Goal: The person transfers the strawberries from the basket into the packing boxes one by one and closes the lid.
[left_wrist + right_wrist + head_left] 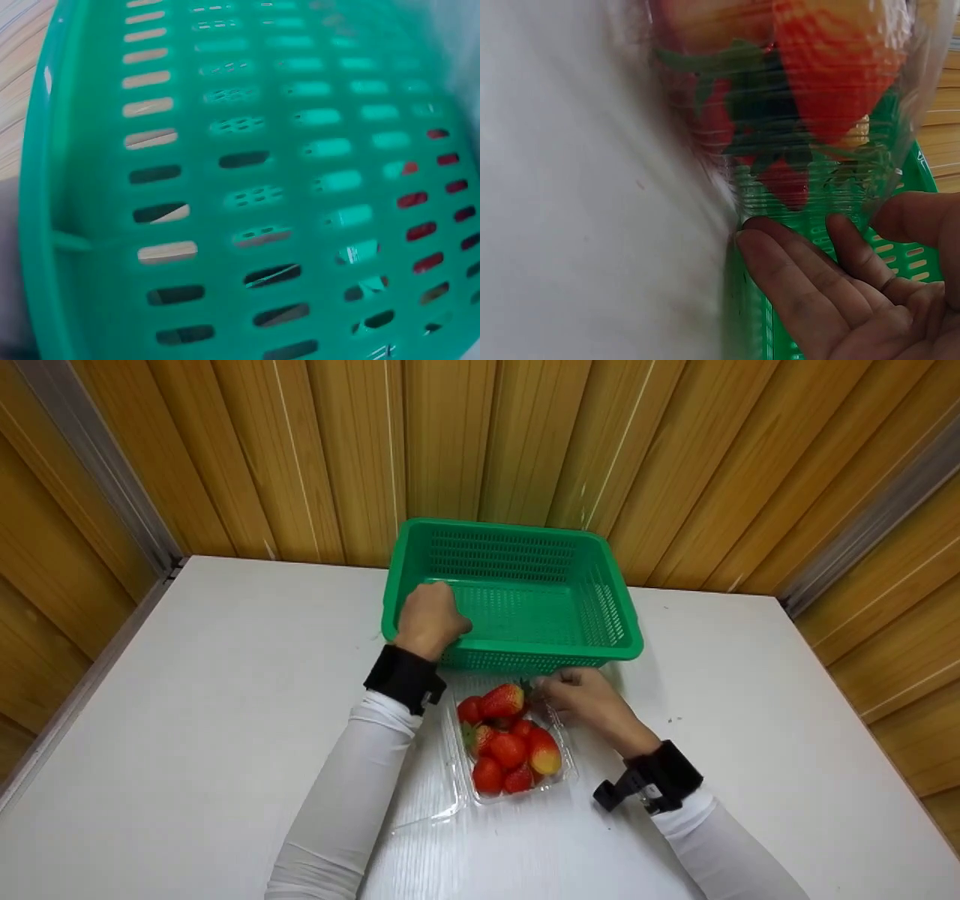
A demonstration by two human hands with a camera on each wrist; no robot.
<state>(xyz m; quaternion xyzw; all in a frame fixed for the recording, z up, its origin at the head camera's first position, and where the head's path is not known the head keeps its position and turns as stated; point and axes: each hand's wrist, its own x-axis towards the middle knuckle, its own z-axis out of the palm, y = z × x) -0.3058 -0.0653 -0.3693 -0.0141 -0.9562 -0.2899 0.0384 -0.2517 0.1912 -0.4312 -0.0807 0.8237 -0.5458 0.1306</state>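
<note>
A clear plastic clamshell box (pixel 567 750) full of strawberries (pixel 508 751) sits in front of a green plastic basket (pixel 525 647). My left hand (pixel 433 619) is curled at the basket's front-left rim and appears to grip it; its fingertips are hidden. The slotted basket wall (pixel 225 180) fills the left wrist view, with red showing through some slots. My right hand (pixel 585 701) is at the box's far right corner. In the right wrist view its fingers (pixel 799 289) are mostly straight, close against the ribbed box side, and the thumb is apart from them.
The box's clear lid (pixel 427 787) lies folded out to the left on the white table (pixel 225 697), partly under my left forearm. Behind the basket stands a wood-patterned wall (pixel 450 442); matching panels rise on both sides.
</note>
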